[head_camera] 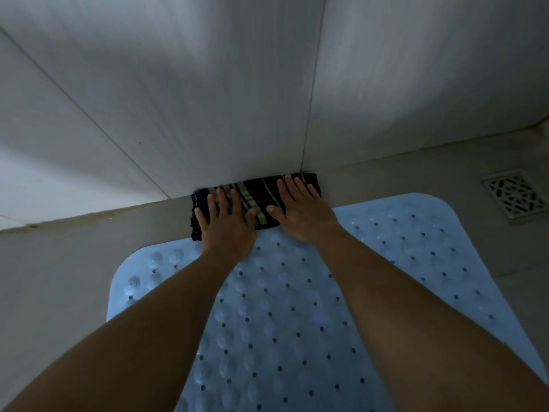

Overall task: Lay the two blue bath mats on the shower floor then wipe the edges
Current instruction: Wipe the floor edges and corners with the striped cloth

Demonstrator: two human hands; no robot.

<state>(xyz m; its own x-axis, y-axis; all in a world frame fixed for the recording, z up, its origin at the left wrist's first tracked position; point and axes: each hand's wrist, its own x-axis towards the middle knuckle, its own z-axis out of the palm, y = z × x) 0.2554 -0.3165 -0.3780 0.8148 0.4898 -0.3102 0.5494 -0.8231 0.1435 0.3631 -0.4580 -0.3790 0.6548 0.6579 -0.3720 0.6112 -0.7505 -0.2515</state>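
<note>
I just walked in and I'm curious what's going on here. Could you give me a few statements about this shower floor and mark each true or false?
1. Both hands press flat on a dark striped cloth. True: the left hand and right hand lie on it with fingers spread.
2. The cloth sits in the middle of the blue mat. False: it lies on the floor between the mat's far edge and the wall.
3. A metal floor drain lies to the right of the mat. True.
4. The mat is rolled up. False: it lies flat.
</note>
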